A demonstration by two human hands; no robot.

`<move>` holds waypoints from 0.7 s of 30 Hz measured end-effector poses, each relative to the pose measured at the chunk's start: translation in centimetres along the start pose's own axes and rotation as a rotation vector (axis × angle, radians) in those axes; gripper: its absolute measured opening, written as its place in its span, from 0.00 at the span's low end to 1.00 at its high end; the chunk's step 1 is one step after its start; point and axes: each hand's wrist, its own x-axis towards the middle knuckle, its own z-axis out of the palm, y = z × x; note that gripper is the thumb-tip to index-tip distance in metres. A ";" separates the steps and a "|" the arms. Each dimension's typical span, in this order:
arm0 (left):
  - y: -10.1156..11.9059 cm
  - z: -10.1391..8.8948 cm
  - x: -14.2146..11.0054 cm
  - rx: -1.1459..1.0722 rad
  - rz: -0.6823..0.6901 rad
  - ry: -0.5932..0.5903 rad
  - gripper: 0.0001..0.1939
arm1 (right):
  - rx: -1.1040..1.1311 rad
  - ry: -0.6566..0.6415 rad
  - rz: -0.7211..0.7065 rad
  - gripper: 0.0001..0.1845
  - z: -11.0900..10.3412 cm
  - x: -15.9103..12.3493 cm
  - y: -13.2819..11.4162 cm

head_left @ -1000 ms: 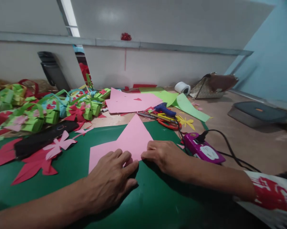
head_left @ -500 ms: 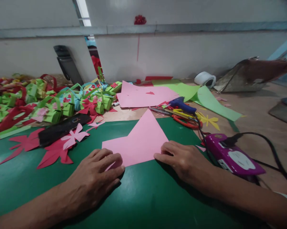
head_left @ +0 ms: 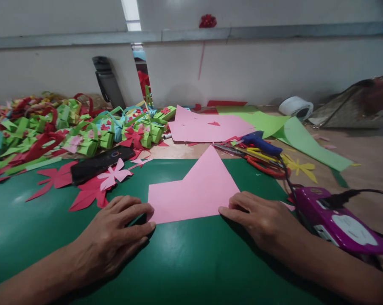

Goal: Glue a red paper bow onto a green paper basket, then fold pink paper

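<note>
A folded sheet of pink paper (head_left: 194, 190) lies on the green mat (head_left: 185, 258), a pointed peak at its far side and a straight edge toward me. My left hand (head_left: 115, 233) pinches its near left corner between thumb and fingers. At the near right corner, my right hand (head_left: 258, 216) grips the sheet, thumb on the near edge and fingers curled. Pink paper flower (head_left: 114, 173) and red paper flower (head_left: 89, 195) cutouts lie beyond my left hand, beside a black phone (head_left: 100, 164).
Behind the mat are a large pink sheet (head_left: 207, 129), green paper (head_left: 318, 144), scissors (head_left: 264, 167) and a blue glue gun (head_left: 263, 143). A purple power strip (head_left: 340, 222) with cables sits at right. Small green paper baskets (head_left: 89, 144) crowd the left, near a bottle (head_left: 110, 84).
The view has turned a little left, so the scene shifts right. My left hand has slid to the paper's left corner; my right hand stays at the right corner.
</note>
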 end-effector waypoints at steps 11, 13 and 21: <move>-0.4 -1.1 -2.1 0.067 -0.069 0.042 0.10 | 0.005 -0.058 0.044 0.20 -0.4 0.0 -0.5; -0.2 -0.9 -1.3 0.092 -0.088 0.126 0.09 | -0.002 -0.085 0.064 0.19 -0.7 0.2 -0.8; 2.9 2.6 8.9 0.121 0.141 -0.100 0.22 | -0.015 -0.194 0.122 0.13 -1.2 0.4 -1.5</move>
